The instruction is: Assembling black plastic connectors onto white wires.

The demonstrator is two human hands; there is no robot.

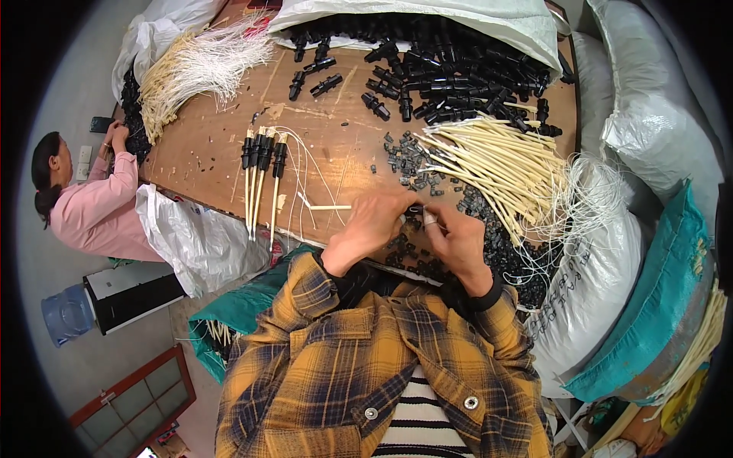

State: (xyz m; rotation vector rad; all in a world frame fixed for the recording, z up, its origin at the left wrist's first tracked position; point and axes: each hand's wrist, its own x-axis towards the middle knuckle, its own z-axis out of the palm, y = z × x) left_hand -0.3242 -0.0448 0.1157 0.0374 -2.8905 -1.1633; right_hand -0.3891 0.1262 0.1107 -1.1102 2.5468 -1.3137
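My left hand (368,223) is closed around a cream stick (333,207), whose pale end sticks out to the left. My right hand (460,233) comes up against it with thumb and finger pinched at a small dark piece (416,208) between the two hands; its shape is mostly hidden by the fingers. Small dark clips (412,156) lie scattered beyond and below my hands. To the left, several cream sticks with black fittings (263,153) on them lie side by side, with a thin white cord (313,164) looping next to them.
A bundle of cream sticks with white cords (496,164) lies at the right. Black fittings (450,76) spill from a white sack (427,15) at the back. Corded sticks (172,84) are heaped far left, near a person in pink (99,202). Full sacks (603,267) line the right side.
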